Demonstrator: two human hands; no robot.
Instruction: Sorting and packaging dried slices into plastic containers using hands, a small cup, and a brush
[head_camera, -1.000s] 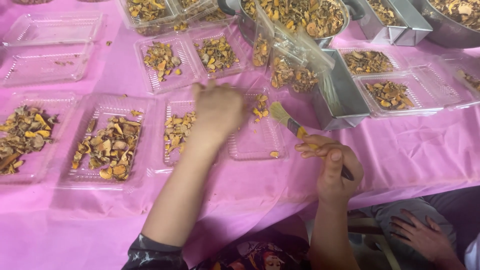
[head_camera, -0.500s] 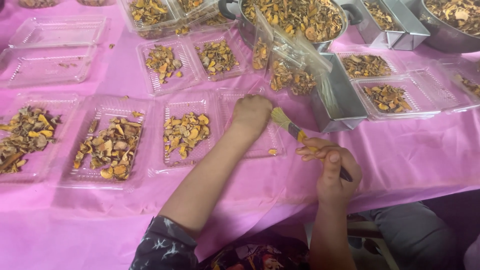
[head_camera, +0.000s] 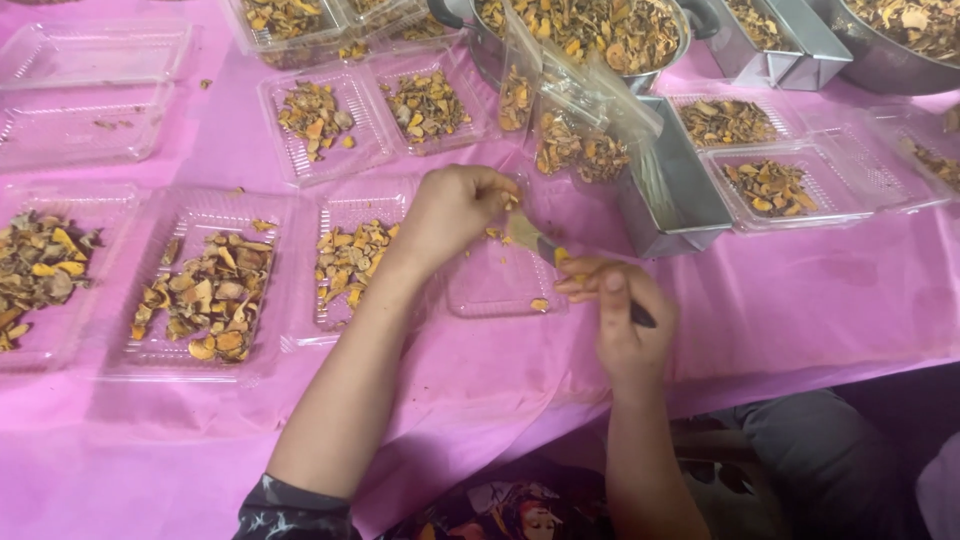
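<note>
My left hand (head_camera: 452, 210) reaches over the pink tablecloth, fingers pinched together at the tip of a small knife blade (head_camera: 524, 232), with orange dried pieces showing at the fingertips. My right hand (head_camera: 622, 315) grips the knife's dark handle (head_camera: 641, 316) and holds it slanted toward the left hand. Both hands hover above a nearly bare clear plastic tray (head_camera: 497, 288) with one orange bit in it. Just left of it lies a clear tray of orange-brown dried pieces (head_camera: 348, 262).
More filled clear trays (head_camera: 205, 292) sit left and behind, with stacked bare ones (head_camera: 90, 90) at the far left. A metal box (head_camera: 676, 197), a bag of pieces (head_camera: 577, 143) and a big pot (head_camera: 600, 30) stand behind. The tablecloth edge (head_camera: 800, 370) drops near my lap.
My left hand has moved right, from over the filled tray to the knife blade. The right hand and knife have stayed nearly still.
</note>
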